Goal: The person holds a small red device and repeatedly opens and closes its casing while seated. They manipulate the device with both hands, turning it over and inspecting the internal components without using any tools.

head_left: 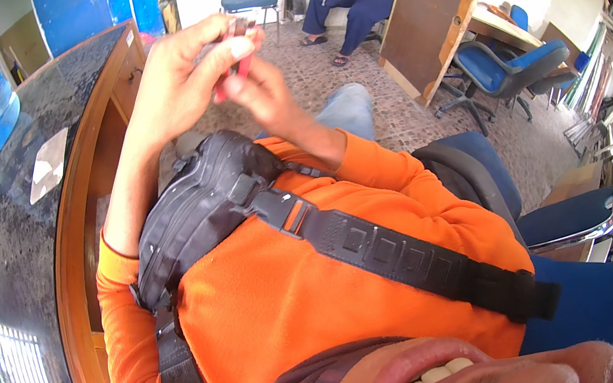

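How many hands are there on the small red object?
2 on the red object, which is partly hidden: the left hand from the left, the right hand from the right.

Left hand (173,84): raised, fingers (201,34) curled, thumb (224,57) pointing right
Right hand (270,99): close beside it, fingers bent inward
Arms (390,156): bent, orange-sleeved

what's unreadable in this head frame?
- Small red-and-dark thing: head view, exact kind unclear; blurred and partly covered by fingers of the left hand and right hand.
- Black bag: head view, contents hidden by its cloth.
- Wooden counter: head view, inside partly hidden behind left forearm.
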A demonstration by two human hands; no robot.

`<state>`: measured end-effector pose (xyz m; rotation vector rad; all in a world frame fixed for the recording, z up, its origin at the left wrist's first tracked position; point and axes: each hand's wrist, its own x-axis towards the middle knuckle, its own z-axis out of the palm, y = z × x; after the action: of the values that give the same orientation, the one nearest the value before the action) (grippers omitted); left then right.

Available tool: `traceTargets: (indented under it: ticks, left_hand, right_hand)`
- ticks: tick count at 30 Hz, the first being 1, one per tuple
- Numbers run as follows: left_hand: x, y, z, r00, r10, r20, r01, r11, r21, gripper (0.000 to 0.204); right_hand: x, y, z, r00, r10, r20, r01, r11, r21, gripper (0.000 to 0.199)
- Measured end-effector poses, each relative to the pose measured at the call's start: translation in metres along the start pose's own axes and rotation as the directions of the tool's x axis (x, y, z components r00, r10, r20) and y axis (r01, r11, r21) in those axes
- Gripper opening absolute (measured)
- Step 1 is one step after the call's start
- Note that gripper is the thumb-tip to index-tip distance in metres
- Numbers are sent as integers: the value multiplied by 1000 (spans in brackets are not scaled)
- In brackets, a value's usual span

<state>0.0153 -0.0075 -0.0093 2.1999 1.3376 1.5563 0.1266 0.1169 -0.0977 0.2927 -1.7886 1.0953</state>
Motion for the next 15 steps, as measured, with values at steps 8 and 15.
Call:
traceTargets:
  ticks: [8, 15]
  left_hand:
    - [12, -20, 0, 936, 328, -132, -280, 915, 290, 20]
    - [15, -18, 0, 906, 417, -76, -362, 854, 373, 20]
  right_hand:
    - [21, -13, -25, 845, -327, -423, 288, 945, -156, 27]
    - [24, -31, -23, 771, -591, -236, 434, 759, -485, 30]
